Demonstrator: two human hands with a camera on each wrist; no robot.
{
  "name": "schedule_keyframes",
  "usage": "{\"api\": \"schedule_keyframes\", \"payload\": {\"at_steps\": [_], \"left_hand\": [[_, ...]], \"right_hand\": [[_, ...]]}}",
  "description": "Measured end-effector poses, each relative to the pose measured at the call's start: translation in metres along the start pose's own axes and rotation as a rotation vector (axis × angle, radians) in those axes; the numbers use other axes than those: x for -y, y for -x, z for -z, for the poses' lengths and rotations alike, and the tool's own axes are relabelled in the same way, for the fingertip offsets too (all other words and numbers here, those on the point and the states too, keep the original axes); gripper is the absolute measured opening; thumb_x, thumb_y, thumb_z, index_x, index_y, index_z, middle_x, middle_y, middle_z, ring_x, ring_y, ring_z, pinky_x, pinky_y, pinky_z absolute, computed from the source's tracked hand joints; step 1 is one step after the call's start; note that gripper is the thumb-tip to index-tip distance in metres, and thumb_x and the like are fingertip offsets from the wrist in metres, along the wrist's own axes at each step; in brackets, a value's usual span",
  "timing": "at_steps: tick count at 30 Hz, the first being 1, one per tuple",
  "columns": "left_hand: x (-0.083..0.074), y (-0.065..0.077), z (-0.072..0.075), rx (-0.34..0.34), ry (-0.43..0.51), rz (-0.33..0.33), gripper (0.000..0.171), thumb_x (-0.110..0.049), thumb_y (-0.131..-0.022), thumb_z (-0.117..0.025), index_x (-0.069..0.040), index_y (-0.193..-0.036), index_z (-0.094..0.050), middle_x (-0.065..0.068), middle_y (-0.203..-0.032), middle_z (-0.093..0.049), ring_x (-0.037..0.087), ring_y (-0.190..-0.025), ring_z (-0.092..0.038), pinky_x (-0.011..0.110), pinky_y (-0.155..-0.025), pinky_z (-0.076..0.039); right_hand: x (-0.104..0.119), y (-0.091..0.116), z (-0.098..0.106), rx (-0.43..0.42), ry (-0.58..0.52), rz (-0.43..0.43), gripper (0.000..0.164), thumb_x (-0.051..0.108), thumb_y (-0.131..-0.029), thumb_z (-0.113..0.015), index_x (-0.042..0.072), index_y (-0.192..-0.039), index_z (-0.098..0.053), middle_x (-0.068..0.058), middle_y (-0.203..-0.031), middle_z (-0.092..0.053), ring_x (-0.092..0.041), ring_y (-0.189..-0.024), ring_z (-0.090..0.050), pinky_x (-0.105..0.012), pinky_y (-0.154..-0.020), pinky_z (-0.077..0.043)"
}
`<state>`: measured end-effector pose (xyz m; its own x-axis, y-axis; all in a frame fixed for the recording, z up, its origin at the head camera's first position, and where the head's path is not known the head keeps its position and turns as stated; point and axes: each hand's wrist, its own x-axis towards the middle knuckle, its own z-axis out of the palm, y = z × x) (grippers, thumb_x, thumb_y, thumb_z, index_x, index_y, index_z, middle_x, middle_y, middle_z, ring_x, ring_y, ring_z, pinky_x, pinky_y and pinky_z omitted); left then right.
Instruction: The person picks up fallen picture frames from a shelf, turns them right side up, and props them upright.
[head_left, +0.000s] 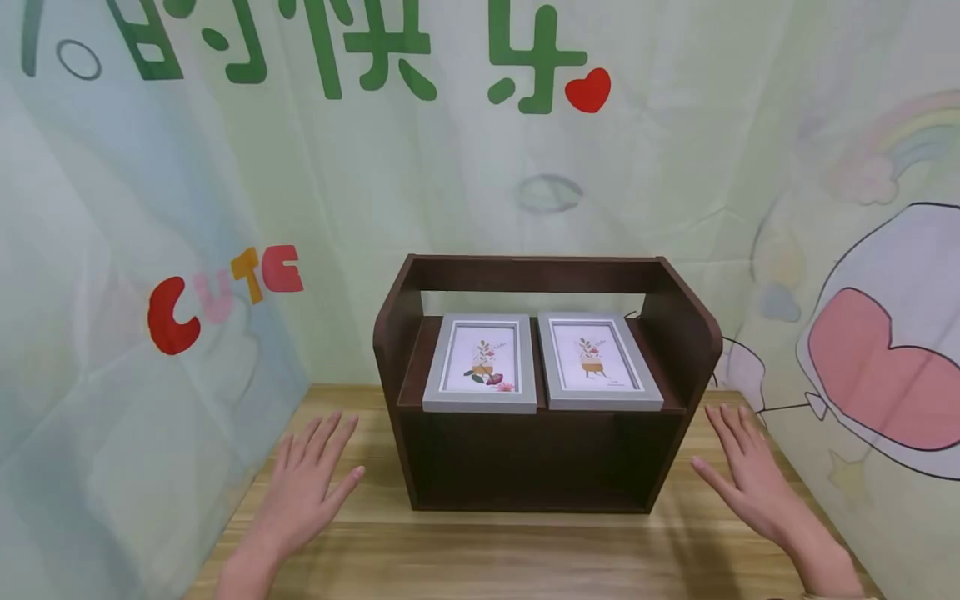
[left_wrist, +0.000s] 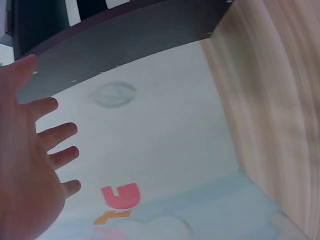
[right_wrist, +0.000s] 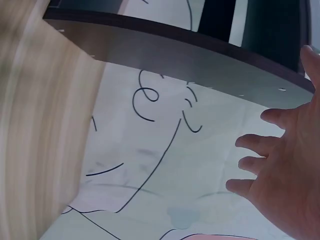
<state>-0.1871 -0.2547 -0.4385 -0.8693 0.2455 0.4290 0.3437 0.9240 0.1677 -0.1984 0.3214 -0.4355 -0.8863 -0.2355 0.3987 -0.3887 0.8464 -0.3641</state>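
A dark brown wooden shelf (head_left: 525,462) stands on the table, with two grey picture frames lying on its upper board. The left picture frame (head_left: 480,358) shows a plant print with dark red flowers near its lower edge; the right picture frame (head_left: 600,362) has a similar potted plant print. To the left of the shelf, my left hand (head_left: 303,483) is held apart from it with fingers straight and spread. My right hand (head_left: 757,479) is on the other side, fingers extended, holding nothing. Both wrist views show the shelf's side panels (left_wrist: 135,45) beyond the fingers.
Under the shelf is a wood-grain table (head_left: 480,554). Printed fabric walls (head_left: 360,183) close in the back and both sides, with "CUTE" lettering (head_left: 174,317) on the left and a pink heart balloon (head_left: 870,367) on the right.
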Motion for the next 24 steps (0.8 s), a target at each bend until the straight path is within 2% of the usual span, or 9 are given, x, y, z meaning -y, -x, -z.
{"api": "schedule_keyframes", "payload": {"at_steps": [3, 8, 11, 18, 20, 21, 24], "left_hand": [[-0.005, -0.002, 0.004, -0.025, -0.007, -0.023, 0.067, -0.041, -0.095, -0.051, -0.02, -0.152, -0.022, 0.014, -0.155, -0.025, 0.038, -0.14, -0.02, 0.052, -0.117, 0.004], [-0.013, -0.005, 0.01, -0.061, -0.014, -0.06, 0.066, -0.04, -0.093, -0.054, -0.017, -0.15, -0.029, 0.012, -0.154, -0.028, 0.036, -0.14, -0.022, 0.048, -0.119, 0.001], [-0.017, -0.007, 0.014, -0.075, -0.01, -0.077, 0.066, -0.04, -0.093, -0.055, -0.019, -0.15, -0.029, 0.01, -0.154, -0.029, 0.035, -0.14, -0.024, 0.046, -0.119, -0.001], [-0.027, -0.012, 0.022, -0.136, -0.003, -0.138, 0.066, -0.038, -0.091, -0.058, -0.019, -0.149, -0.032, 0.009, -0.151, -0.035, 0.032, -0.137, -0.03, 0.041, -0.119, -0.008], [-0.03, -0.014, 0.025, -0.161, 0.0, -0.168, 0.066, -0.037, -0.09, -0.059, -0.017, -0.148, -0.034, 0.008, -0.149, -0.039, 0.031, -0.136, -0.033, 0.039, -0.118, -0.012], [-0.032, -0.015, 0.026, -0.173, 0.005, -0.183, 0.066, -0.036, -0.089, -0.06, -0.016, -0.147, -0.036, 0.008, -0.148, -0.04, 0.03, -0.135, -0.034, 0.037, -0.117, -0.013], [-0.038, -0.02, 0.029, -0.204, 0.024, -0.227, 0.065, -0.033, -0.088, -0.062, -0.015, -0.145, -0.039, 0.007, -0.146, -0.044, 0.028, -0.133, -0.038, 0.036, -0.114, -0.02]], "right_hand": [[0.005, 0.001, 0.004, 0.0, -0.014, 0.006, 0.074, 0.029, -0.095, -0.053, 0.01, -0.153, -0.01, -0.027, -0.155, -0.012, -0.027, -0.146, 0.013, -0.05, -0.116, 0.011], [0.014, 0.004, 0.011, 0.022, -0.046, -0.029, 0.076, 0.031, -0.096, -0.053, 0.017, -0.154, -0.007, -0.017, -0.159, -0.008, -0.023, -0.147, 0.012, -0.065, -0.112, -0.002], [0.019, 0.006, 0.014, 0.018, -0.054, -0.042, 0.077, 0.031, -0.095, -0.055, 0.02, -0.154, -0.006, -0.014, -0.16, -0.006, -0.022, -0.147, 0.009, -0.068, -0.109, -0.007], [0.033, 0.011, 0.019, -0.072, -0.035, -0.008, 0.081, 0.027, -0.088, -0.066, 0.021, -0.153, -0.017, -0.014, -0.158, -0.016, -0.023, -0.147, -0.007, -0.066, -0.109, -0.017], [0.038, 0.012, 0.019, -0.112, -0.024, 0.014, 0.082, 0.026, -0.086, -0.07, 0.021, -0.152, -0.021, -0.014, -0.155, -0.023, -0.025, -0.145, -0.016, -0.052, -0.116, -0.018], [0.04, 0.012, 0.02, -0.136, -0.019, 0.031, 0.083, 0.025, -0.084, -0.071, 0.02, -0.151, -0.023, -0.014, -0.153, -0.027, -0.025, -0.144, -0.02, -0.041, -0.118, -0.018], [0.047, 0.01, 0.02, -0.211, -0.014, 0.089, 0.084, 0.02, -0.079, -0.076, 0.017, -0.149, -0.03, -0.015, -0.146, -0.039, -0.02, -0.139, -0.03, -0.012, -0.112, -0.013]]}}
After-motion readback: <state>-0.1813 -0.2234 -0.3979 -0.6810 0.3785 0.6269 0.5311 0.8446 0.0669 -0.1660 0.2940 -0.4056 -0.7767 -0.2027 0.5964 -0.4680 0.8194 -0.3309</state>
